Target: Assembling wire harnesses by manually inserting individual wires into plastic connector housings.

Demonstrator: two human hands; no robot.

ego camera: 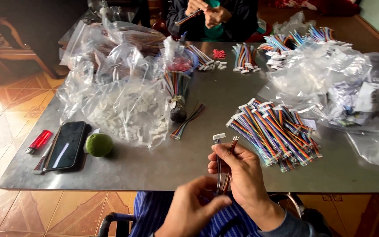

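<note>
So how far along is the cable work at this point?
Done: a pile of rainbow cables with white plugs lies on the table. In hand: the right hand and left hand hold one cable, its white plug up. Left: a loose wire bundle and a bag of white plugs.

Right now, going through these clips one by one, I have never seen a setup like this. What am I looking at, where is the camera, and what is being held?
There is no machine: the one picture comes from a camera on a person's head, looking down at their own bare hands. The right hand pinches a thin bundle of wires with a white connector on top; the left hand grips its lower end. On the grey metal table lie a pile of rainbow wire bundles, clear bags of white connectors, a phone, a red lighter and a green fruit. Opposite, another person's hands handle similar wires.
</note>
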